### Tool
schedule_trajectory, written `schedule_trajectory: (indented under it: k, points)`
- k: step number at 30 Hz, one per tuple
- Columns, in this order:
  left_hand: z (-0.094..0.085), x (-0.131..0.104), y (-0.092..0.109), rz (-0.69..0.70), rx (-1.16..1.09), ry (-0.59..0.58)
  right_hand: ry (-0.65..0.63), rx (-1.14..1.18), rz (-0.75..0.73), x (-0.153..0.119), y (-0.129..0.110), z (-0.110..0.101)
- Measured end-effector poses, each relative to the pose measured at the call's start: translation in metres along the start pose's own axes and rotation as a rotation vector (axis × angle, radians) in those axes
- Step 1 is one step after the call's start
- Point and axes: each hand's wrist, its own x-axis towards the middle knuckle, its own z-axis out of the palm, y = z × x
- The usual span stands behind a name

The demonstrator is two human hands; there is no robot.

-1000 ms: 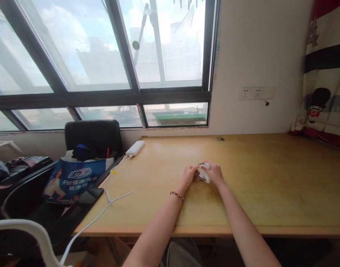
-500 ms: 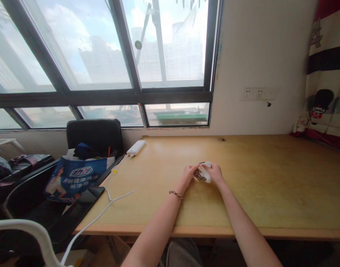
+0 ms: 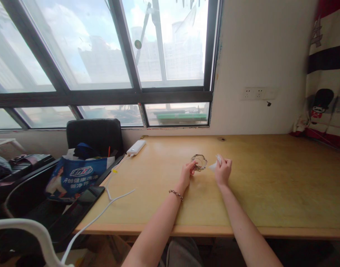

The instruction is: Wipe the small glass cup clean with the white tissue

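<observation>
My left hand (image 3: 188,173) pinches the near left side of a small clear glass dish (image 3: 203,162) with an angular, dark-looking rim. The dish is tilted, its opening facing me, above the tabletop. To its right, my right hand (image 3: 223,172) is closed around a crumpled white tissue (image 3: 213,167). One end of the tissue sticks out toward the dish, and another pokes up over the fingers. A small gap separates tissue and dish. A braided bracelet (image 3: 176,194) circles my left wrist.
A white power bank (image 3: 136,147) with a white cable (image 3: 110,200) lies by the wooden table's (image 3: 270,185) left edge. Left of the table, a blue shopping bag (image 3: 75,178) rests on a black chair (image 3: 94,135). Window and wall stand behind.
My right hand has drawn the tissue away from the dish, to the right and slightly up. The dish, partly covered by the tissue before, now shows its rim; my left hand still holds it.
</observation>
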Motion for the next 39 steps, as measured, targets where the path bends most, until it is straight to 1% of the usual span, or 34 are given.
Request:
schedule_trajectory:
  k: [1,2,5,8,11,13,16,18,21,23,24,25,27,30,31,33,35,37,39]
  points:
    - [0.0,0.0,0.0,0.008,-0.007,-0.012,-0.003,0.001,-0.082,-0.002,-0.003,-0.002]
    - [0.001,-0.001,-0.001,0.016,-0.011,-0.026,-0.038,0.011,-0.155,-0.004,-0.005,-0.003]
    - [0.001,-0.001,-0.001,0.019,-0.006,-0.062,-0.184,0.062,-0.308,-0.01,-0.012,-0.002]
    - [0.001,-0.001,-0.003,0.043,0.007,-0.063,-0.263,0.079,-0.39,-0.013,-0.015,-0.001]
    - [0.0,0.001,-0.004,0.057,0.014,-0.035,-0.323,0.004,-0.474,-0.015,-0.018,-0.001]
    - [0.0,0.001,-0.004,0.06,0.008,-0.033,-0.398,-0.024,-0.511,-0.017,-0.021,-0.001]
    - [0.001,0.0,-0.002,0.077,0.002,-0.046,-0.519,0.058,-0.524,-0.021,-0.026,0.0]
    - [0.001,-0.002,0.0,0.089,0.01,-0.038,-0.59,0.193,-0.49,-0.023,-0.028,0.002]
    - [0.002,-0.003,0.002,0.106,0.048,-0.033,-0.673,0.474,-0.313,-0.025,-0.028,0.005]
    - [0.001,-0.004,0.002,0.107,0.088,-0.052,-0.69,0.603,-0.202,-0.026,-0.028,0.005]
    - [0.001,-0.004,0.002,0.102,0.107,-0.068,-0.685,0.617,-0.184,-0.027,-0.027,0.005]
    - [0.001,-0.004,0.001,0.097,0.122,-0.085,-0.666,0.592,-0.192,-0.027,-0.026,0.005]
    - [0.001,-0.003,0.0,0.103,0.135,-0.107,-0.604,0.458,-0.256,-0.028,-0.025,0.006]
    - [0.001,-0.002,-0.002,0.146,0.136,-0.093,-0.526,0.249,-0.327,-0.028,-0.023,0.008]
    - [0.002,-0.002,-0.002,0.164,0.138,-0.087,-0.522,0.218,-0.315,-0.028,-0.022,0.01]
    - [0.002,-0.001,-0.004,0.2,0.158,-0.08,-0.56,0.246,-0.23,-0.028,-0.022,0.012]
    - [0.003,-0.002,-0.005,0.243,0.223,-0.053,-0.646,0.402,-0.099,-0.026,-0.022,0.013]
    - [0.004,-0.004,-0.005,0.301,0.336,-0.004,-0.744,0.659,0.055,-0.023,-0.022,0.014]
    - [0.006,-0.008,-0.001,0.392,0.453,0.028,-0.802,0.936,0.229,-0.021,-0.021,0.013]
